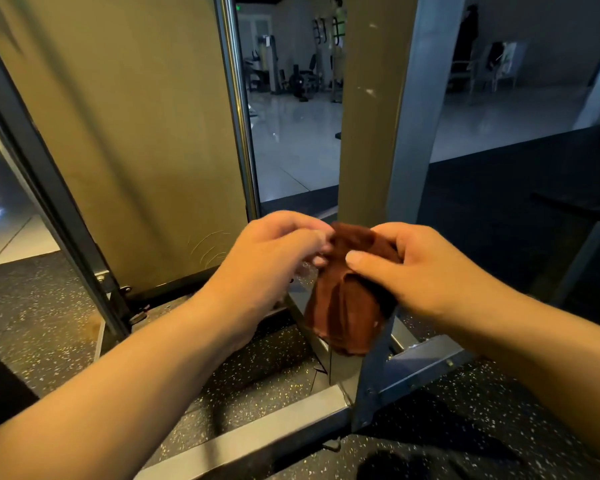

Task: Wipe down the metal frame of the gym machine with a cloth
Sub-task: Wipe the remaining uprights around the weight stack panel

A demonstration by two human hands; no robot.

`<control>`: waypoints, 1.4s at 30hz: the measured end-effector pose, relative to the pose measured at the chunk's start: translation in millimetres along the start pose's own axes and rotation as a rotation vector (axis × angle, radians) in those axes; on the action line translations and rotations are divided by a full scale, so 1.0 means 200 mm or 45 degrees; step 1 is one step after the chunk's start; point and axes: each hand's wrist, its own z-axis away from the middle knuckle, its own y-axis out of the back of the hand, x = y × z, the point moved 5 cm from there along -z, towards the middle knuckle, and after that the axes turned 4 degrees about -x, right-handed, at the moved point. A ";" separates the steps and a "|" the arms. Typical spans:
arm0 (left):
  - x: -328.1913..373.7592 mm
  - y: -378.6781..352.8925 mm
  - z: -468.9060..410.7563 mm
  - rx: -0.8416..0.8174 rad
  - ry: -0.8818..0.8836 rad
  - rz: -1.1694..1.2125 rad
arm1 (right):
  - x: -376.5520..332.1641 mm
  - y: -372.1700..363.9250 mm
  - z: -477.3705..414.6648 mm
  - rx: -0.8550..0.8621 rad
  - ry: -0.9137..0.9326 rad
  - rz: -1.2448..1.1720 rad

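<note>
Cloth (347, 306) hangs before the frame post (417, 133), tan panel (125, 140) at left.

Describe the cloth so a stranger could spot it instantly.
Find the tall grey metal upright. In front of its lower part, the left hand and right hand hold a bunched cloth. It is the only rust-brown, soft thing there.

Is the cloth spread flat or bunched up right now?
Bunched: the brown cloth hangs in folds, pinched between the left hand and right hand.

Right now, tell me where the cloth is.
Head view, centre: the brown cloth hangs pinched between left hand and right hand, before the metal upright.
</note>
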 end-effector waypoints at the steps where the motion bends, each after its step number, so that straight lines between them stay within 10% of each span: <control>1: -0.02 0.00 0.00 0.008 0.022 -0.014 | 0.00 0.02 0.00 0.019 -0.002 -0.113; 6: -0.08 -0.09 0.02 -0.305 0.055 -0.020 | 0.03 0.10 0.02 0.141 -0.112 -0.530; 11: -0.02 -0.12 -0.01 -0.337 -0.066 0.026 | 0.02 0.25 0.05 0.407 0.124 0.352; 19: 0.09 -0.16 -0.04 -0.536 -0.348 -0.428 | -0.04 0.20 0.12 -0.256 0.252 0.631; 26: 0.09 -0.14 -0.10 0.249 -0.512 0.002 | -0.05 0.47 0.12 0.316 0.246 -0.348; 30: 0.11 -0.20 -0.14 0.541 -0.618 0.015 | -0.13 0.52 0.19 1.042 0.687 0.028; 37: 0.10 -0.35 -0.30 0.805 -0.713 -0.049 | 0.15 0.10 -0.09 0.634 0.752 0.675; 42: -0.01 -0.38 -0.32 0.600 -0.854 0.034 | 0.28 0.09 -0.09 0.673 0.830 0.856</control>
